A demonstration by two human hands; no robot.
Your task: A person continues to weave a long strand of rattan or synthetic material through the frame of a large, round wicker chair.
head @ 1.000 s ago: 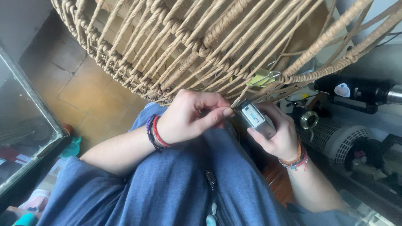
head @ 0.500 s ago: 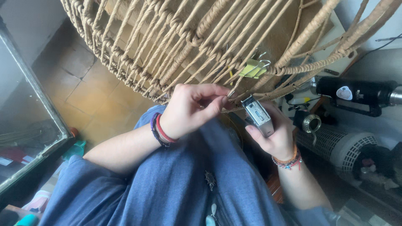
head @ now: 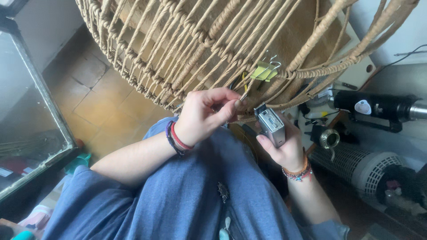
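Note:
A large woven basket frame of tan twisted cord (head: 213,49) hangs over my lap. My left hand (head: 204,114), with red and dark bracelets on the wrist, pinches the end of a cord strand near the frame's lower rim. My right hand (head: 287,149), with beaded bracelets, holds a small silver metal lighter (head: 271,126) upright just right of that cord end. No flame shows. A yellow-green binder clip (head: 265,71) is clamped on the weave just above both hands.
A black tool with a metal nozzle (head: 378,106) lies on the right beside a white perforated cylinder (head: 360,166). A glass-fronted cabinet (head: 31,133) stands on the left over a tiled floor (head: 102,106). My blue-clad legs (head: 187,200) fill the bottom.
The view has shifted so the basket frame and both hands sit a little higher and further right. My hands keep their grips on the cord end and the lighter.

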